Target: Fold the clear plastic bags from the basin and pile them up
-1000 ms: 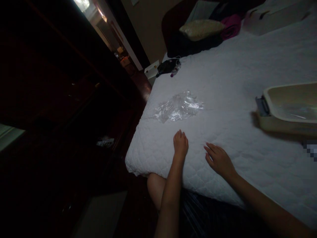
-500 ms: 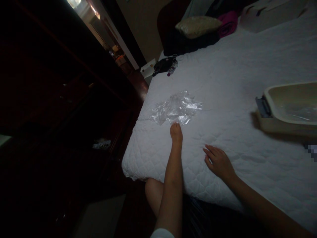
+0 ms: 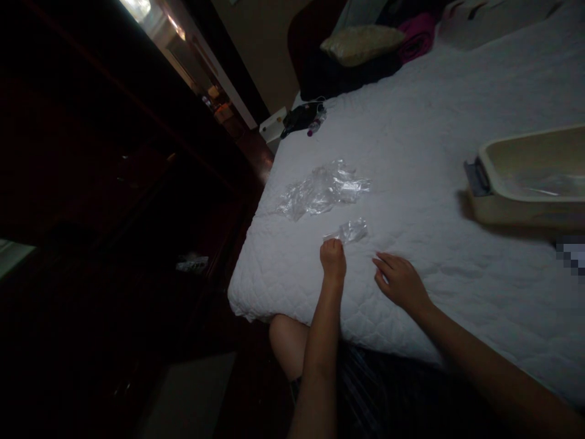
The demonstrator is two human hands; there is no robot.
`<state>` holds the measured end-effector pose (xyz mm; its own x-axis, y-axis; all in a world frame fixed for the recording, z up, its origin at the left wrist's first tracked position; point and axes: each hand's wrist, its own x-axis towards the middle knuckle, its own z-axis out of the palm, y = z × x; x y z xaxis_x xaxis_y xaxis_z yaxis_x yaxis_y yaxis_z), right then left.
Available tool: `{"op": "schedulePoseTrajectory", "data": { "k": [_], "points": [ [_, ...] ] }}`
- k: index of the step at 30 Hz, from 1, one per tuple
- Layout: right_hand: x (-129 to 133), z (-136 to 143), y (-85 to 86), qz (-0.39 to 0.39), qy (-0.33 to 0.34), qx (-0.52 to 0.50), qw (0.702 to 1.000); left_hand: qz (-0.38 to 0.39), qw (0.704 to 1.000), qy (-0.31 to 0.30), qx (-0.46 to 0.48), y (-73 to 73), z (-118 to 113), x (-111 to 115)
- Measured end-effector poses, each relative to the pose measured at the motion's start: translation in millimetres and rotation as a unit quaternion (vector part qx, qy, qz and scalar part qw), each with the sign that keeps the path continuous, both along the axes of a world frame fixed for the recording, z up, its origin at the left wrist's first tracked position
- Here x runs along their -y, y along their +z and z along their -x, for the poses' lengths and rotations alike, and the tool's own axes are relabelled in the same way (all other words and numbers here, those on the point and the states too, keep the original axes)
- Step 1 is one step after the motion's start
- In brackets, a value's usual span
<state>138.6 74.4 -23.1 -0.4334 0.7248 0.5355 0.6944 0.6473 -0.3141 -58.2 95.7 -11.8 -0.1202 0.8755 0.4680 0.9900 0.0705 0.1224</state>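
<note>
My left hand (image 3: 333, 258) is closed on the near edge of a small clear plastic bag (image 3: 354, 230), just above the white quilted bed cover (image 3: 411, 152). Beyond it lies a crumpled pile of clear plastic bags (image 3: 320, 190). To the right of the small bag, my right hand (image 3: 398, 280) hovers low over or rests on the cover, fingers loosely spread and holding nothing. Which of the two, I cannot tell.
At the right stands a cream plastic bin (image 3: 525, 210) with a grey latch and clear plastic inside. A pillow (image 3: 363, 44), a rolled magenta cloth (image 3: 417, 38) and a white box (image 3: 493, 24) lie at the far end. A bottle (image 3: 316, 124) lies near the far left edge.
My left hand has drawn a small clear bag away from the crumpled pile, towards me and slightly right. My right hand has barely moved, and the view has shifted a little.
</note>
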Motion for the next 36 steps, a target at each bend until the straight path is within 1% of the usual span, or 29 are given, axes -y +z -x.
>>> {"op": "schedulePoseTrajectory", "data": {
  "k": [6, 8, 10, 12, 14, 17, 19, 21, 25, 27, 29, 31, 33, 35, 36],
  "points": [
    [0.0, 0.1, 3.0, -0.001, 0.005, -0.026, 1.0, -0.036, 0.997, -0.062, 0.029, -1.7, -26.3, 53.7],
    [0.5, -0.9, 3.6, 0.012, 0.009, -0.036, 0.999, -0.049, 0.995, -0.08, 0.045, -3.1, -33.9, 67.5],
    [1.9, -2.9, 4.3, 0.017, 0.004, -0.063, 0.998, -0.06, 0.992, -0.088, 0.066, -3.0, -39.2, 76.7],
    [4.0, -5.8, 5.3, 0.014, -0.014, -0.096, 0.995, -0.061, 0.99, -0.092, 0.085, -1.0, -42.0, 81.6],
    [6.4, -9.1, 6.4, 0.014, -0.033, -0.115, 0.993, -0.045, 0.989, -0.102, 0.101, 1.7, -42.7, 84.3],
    [9.6, -13.8, 7.5, 0.016, -0.038, -0.122, 0.992, -0.036, 0.986, -0.112, 0.115, 4.4, -42.2, 89.0],
    [12.2, -15.7, 7.7, 0.0, -0.042, -0.118, 0.992, -0.036, 0.986, -0.11, 0.12, 4.7, -41.9, 93.1],
    [15.7, -16.2, 7.9, -0.029, -0.029, -0.099, 0.994, -0.037, 0.986, -0.108, 0.124, 4.4, -42.1, 96.3],
    [23.4, -13.8, 8.0, -0.075, 0.051, -0.042, 0.995, -0.043, 0.984, -0.11, 0.132, 4.9, -43.3, 97.0],
    [25.2, -12.6, 6.8, -0.083, 0.061, -0.031, 0.994, -0.045, 0.983, -0.113, 0.135, 6.0, -44.0, 96.2],
    [25.0, -12.3, 4.6, -0.095, 0.056, -0.035, 0.993, -0.046, 0.981, -0.12, 0.146, 7.7, -44.7, 96.5],
    [23.8, -12.8, 1.9, -0.114, 0.057, -0.046, 0.991, -0.048, 0.976, -0.125, 0.173, 10.4, -45.7, 98.4],
    [22.7, -13.5, -0.2, -0.135, 0.067, -0.055, 0.987, -0.047, 0.965, -0.128, 0.223, 13.7, -47.2, 101.2],
    [22.3, -14.4, -1.2, -0.157, 0.083, -0.06, 0.982, -0.043, 0.945, -0.127, 0.297, 17.2, -49.7, 103.8],
    [22.3, -15.0, -1.3, -0.167, 0.088, -0.062, 0.98, -0.038, 0.931, -0.125, 0.342, 18.7, -51.2, 104.7]
  ]
}}
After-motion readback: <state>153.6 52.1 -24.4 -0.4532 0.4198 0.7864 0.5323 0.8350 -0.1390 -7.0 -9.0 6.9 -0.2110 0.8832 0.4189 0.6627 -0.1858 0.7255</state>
